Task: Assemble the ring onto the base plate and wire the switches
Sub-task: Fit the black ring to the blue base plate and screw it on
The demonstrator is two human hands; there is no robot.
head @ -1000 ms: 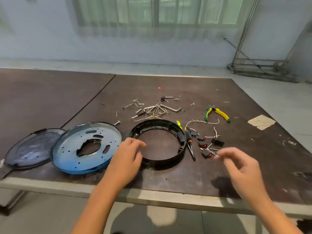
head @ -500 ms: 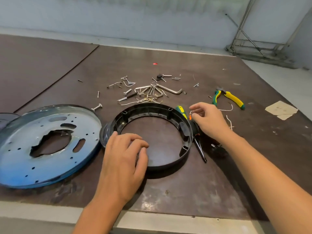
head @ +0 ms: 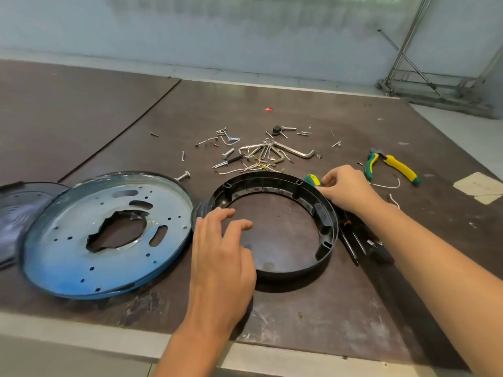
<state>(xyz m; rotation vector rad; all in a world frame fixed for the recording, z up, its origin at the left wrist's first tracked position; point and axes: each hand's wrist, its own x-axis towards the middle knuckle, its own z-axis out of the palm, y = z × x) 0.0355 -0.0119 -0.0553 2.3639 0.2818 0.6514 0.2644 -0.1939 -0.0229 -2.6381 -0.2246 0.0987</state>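
Observation:
The black plastic ring [head: 324,235] lies flat on the brown table. Just left of it sits the round blue-tinted metal base plate [head: 68,257], with a ragged hole in its middle. My left hand [head: 223,257] rests on the ring's near-left rim, its loosely curled fingers over the opening. My right hand [head: 345,189] is at the ring's far-right rim, fingers curled down beside a green-and-yellow screwdriver handle [head: 313,180]. What those fingers hold is hidden. Small black switches [head: 379,250] lie half under my right forearm.
A pile of screws, bolts and hex keys [head: 261,152] lies beyond the ring. Yellow-green pliers [head: 393,167] and white wire [head: 390,185] are at the right, a paper scrap [head: 480,187] further right. A dark round cover [head: 16,213] sits far left. The table edge [head: 81,338] is near.
My right hand moved from the near right up to the ring's far-right rim and stays there. The left hand has stayed on the ring. The view has come closer.

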